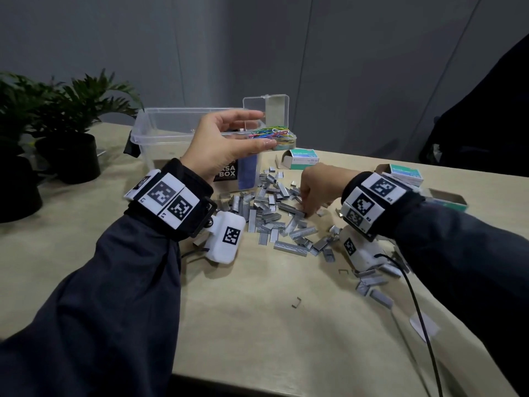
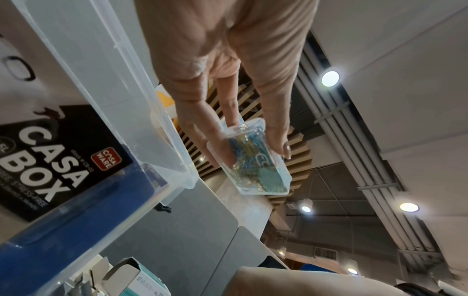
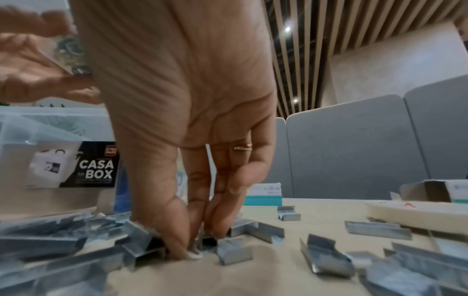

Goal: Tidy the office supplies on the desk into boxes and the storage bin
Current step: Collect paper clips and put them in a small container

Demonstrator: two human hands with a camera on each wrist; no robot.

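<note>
My left hand (image 1: 266,128) is raised and grips a small clear box of coloured paper clips (image 1: 279,136) between thumb and fingers, its lid (image 1: 266,106) standing open. In the left wrist view the left hand (image 2: 250,156) holds that paper-clip box (image 2: 255,170) in the air beside the rim of the clear storage bin (image 2: 106,84). The storage bin (image 1: 160,130) stands at the back of the desk. A pile of grey staple strips (image 1: 269,216) lies mid-desk. My right hand (image 1: 307,210) is down in the pile, and its fingertips (image 3: 195,254) pinch staple strips (image 3: 235,252).
Teal-and-white staple boxes (image 1: 303,159) (image 1: 406,174) (image 1: 446,199) lie open at the right rear. Potted plants (image 1: 71,116) stand at the far left. A black cable (image 1: 415,310) and a paper scrap (image 1: 423,325) lie near the right front edge, with more staple strips (image 1: 372,285).
</note>
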